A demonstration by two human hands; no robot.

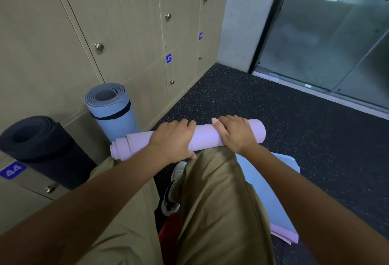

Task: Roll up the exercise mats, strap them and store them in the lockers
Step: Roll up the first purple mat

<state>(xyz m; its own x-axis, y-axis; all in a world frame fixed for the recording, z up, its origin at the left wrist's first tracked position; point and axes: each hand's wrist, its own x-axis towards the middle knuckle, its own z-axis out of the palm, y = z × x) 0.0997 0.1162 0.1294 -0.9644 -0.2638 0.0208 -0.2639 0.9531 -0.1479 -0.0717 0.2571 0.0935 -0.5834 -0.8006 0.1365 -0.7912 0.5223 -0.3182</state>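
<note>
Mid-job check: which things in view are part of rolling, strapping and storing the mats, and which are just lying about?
Part of the job:
- purple mat, rolled, held by left hand and right hand
- blue mat, rolled, black strap round it
- black mat, rolled, no strap visible
- lockers, doors closed

Just lying about:
- flat blue and purple sheets on the floor
- glass door
</note>
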